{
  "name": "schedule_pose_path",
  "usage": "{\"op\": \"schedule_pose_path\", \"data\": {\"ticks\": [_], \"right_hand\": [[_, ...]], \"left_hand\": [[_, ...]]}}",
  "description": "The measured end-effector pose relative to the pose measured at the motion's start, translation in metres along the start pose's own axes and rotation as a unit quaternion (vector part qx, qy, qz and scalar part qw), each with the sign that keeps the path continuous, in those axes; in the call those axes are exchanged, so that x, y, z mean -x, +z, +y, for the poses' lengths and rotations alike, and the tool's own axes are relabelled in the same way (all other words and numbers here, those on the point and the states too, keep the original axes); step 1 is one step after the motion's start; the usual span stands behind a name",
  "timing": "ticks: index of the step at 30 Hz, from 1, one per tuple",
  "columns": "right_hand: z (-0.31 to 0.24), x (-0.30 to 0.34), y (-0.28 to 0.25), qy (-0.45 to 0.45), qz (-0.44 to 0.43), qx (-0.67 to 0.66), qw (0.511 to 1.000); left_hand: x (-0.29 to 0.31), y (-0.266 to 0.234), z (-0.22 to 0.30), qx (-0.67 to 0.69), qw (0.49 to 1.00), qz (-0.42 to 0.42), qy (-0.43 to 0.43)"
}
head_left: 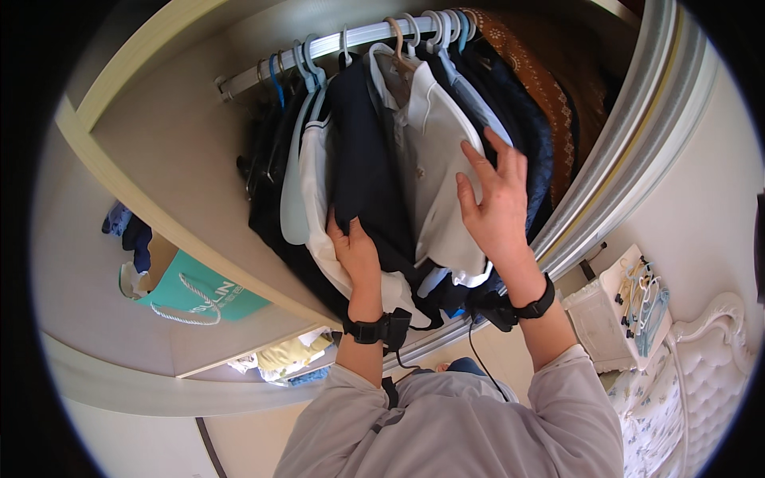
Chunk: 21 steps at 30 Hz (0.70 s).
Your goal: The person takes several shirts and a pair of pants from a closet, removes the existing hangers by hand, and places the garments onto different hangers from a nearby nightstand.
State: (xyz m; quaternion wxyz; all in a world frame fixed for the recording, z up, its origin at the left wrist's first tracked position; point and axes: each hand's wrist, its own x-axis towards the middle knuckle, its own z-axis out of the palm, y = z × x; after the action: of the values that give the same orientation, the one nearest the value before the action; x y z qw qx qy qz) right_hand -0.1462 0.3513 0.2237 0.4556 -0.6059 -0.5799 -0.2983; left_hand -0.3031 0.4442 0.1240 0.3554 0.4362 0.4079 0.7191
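Clothes hang close together from a white rail (351, 40) inside a wardrobe. My left hand (356, 253) is closed on the lower edge of a dark navy garment (358, 151), thumb on one side and fingers on the other. A white garment (316, 175) hangs right beside that hand, partly behind my wrist. My right hand (498, 195) has its fingers spread, at the right edge of a cream buttoned jacket (438, 151). Whether its fingertips touch the cloth I cannot tell. The jacket hangs on a tan hanger (396, 36), with a grey lining visible at the collar.
A brown patterned garment (518, 64) hangs at the far right of the rail, beside the sliding door track (629, 135). A teal paper bag (211, 283) stands in the left compartment. Several spare hangers (645, 307) lie on a white cabinet (594, 323) at right.
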Motion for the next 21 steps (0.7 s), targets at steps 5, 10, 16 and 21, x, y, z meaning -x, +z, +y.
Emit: {"op": "schedule_pose_path", "data": {"ticks": [5,10,16,21], "right_hand": [[-0.037,-0.011,0.006,-0.065,-0.009,-0.128,0.990],[-0.050,-0.010,0.049,0.059,-0.185,-0.220,0.956],[-0.031,-0.030,0.078,0.191,-0.132,-0.308,0.923],[-0.030,-0.046,0.079,0.252,-0.071,-0.405,0.876]], "left_hand": [[0.010,-0.002,0.011,-0.101,0.965,-0.172,0.173],[0.009,0.000,0.010,0.012,0.931,-0.302,0.206],[0.004,-0.003,0.009,-0.019,0.896,-0.392,0.207],[-0.005,-0.010,0.010,0.054,0.916,-0.379,0.125]]}}
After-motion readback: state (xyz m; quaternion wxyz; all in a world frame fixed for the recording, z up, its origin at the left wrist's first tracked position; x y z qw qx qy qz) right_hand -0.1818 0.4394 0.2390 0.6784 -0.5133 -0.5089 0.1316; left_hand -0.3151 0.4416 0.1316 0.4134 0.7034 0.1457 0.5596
